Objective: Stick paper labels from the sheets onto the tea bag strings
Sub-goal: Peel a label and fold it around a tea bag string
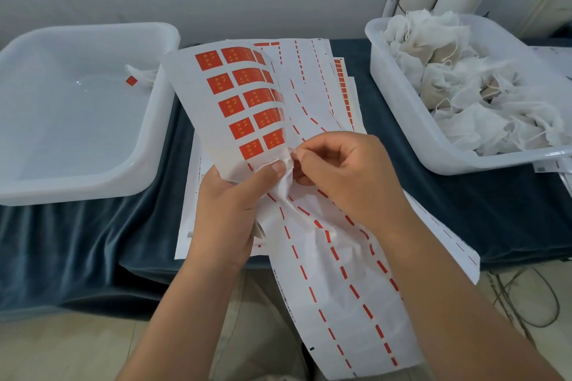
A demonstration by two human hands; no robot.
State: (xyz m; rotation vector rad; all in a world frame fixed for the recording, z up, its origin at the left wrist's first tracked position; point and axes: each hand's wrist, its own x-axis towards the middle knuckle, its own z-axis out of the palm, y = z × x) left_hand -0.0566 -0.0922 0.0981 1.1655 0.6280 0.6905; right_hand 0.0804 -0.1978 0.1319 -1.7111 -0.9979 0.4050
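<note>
A white paper sheet of red square labels (244,96) is clamped in the left hand (229,204) grip above the blue-draped tabletop (510,204). Its lower edge is pinched by the right hand (337,170). White gauze tea bags (458,71) are heaped in the translucent plastic tub (399,102) at right.

Gold print on the red square paper labels (220,83) is unreadably small. Fingers of the left hand (227,207) hide behind the curled white label sheet (193,86).
</note>
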